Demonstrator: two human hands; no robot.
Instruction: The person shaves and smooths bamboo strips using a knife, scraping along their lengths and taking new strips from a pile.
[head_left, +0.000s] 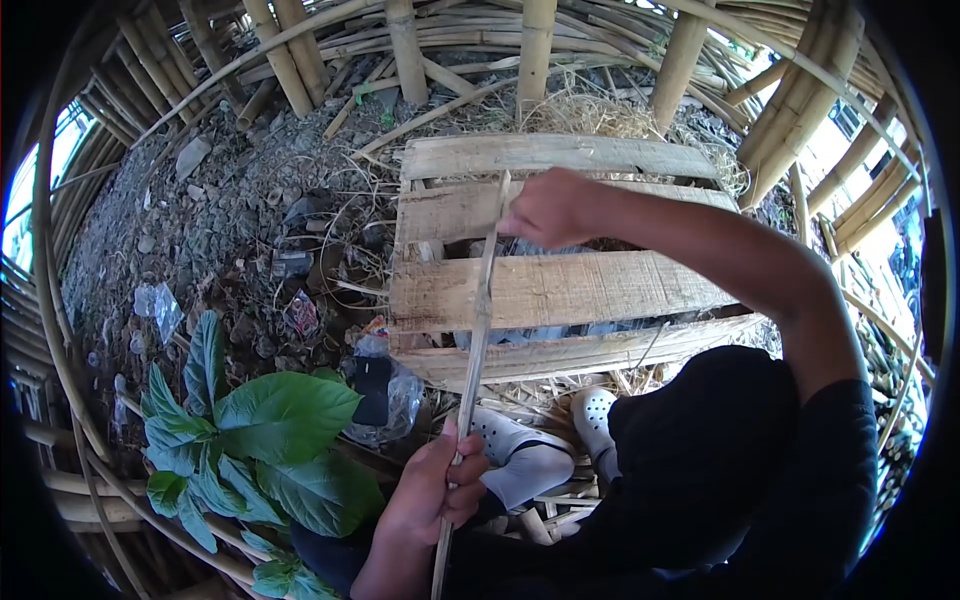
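Observation:
A long, thin bamboo strip (pixel 479 325) slants upward from the lower middle of the view, its far end over a slatted wooden crate (pixel 560 290). Low down, my left hand (pixel 432 487) is closed around the strip, with the thumb along it. Near the far end, my right hand (pixel 552 208) is closed against the strip, knuckles up, above the crate's slats. Its fingertips are partly hidden, and I cannot see whether a small tool is in them too.
A leafy green plant (pixel 280 425) grows at lower left. Plastic litter (pixel 400 400) and stony soil (pixel 230 240) lie left of the crate. Bamboo posts (pixel 535 55) stand behind it. Light-coloured clogs (pixel 597 415) are on my feet, near bamboo scraps (pixel 560 515).

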